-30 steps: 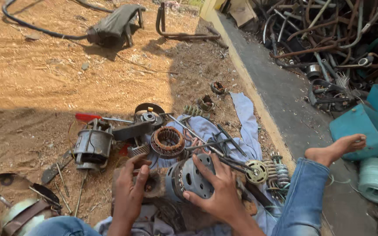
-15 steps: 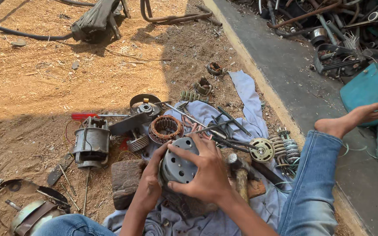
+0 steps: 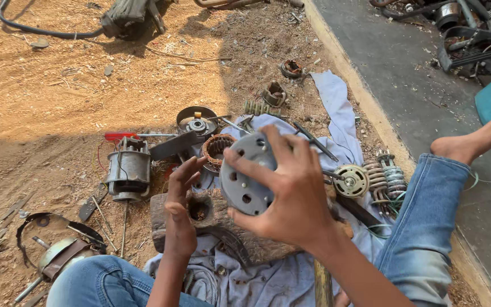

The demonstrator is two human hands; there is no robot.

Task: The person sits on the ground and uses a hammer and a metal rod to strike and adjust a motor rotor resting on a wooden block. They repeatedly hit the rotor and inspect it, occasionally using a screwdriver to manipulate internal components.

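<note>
Person seated on dirt, legs apart, over a pale blue-grey cloth [image 3: 336,108] strewn with motor parts. Right hand [image 3: 291,196] grips a round grey motor housing [image 3: 245,176] with holes in its face, fingers spread and clamped over its rim, held raised above a wooden block [image 3: 169,219]. Left hand [image 3: 180,199] sits just beside the housing, fingers loosely apart and half curled, fingertips near its edge; contact not clear. The block has a round hollow; its contents cannot be made out. Behind the housing lies a copper-wound stator ring [image 3: 217,149]. On the dirt to the left: a grey motor body [image 3: 127,169] and a red-handled screwdriver [image 3: 121,136]. On the cloth to the right: coil springs [image 3: 385,176] and a small round disc part [image 3: 352,181].
</note>
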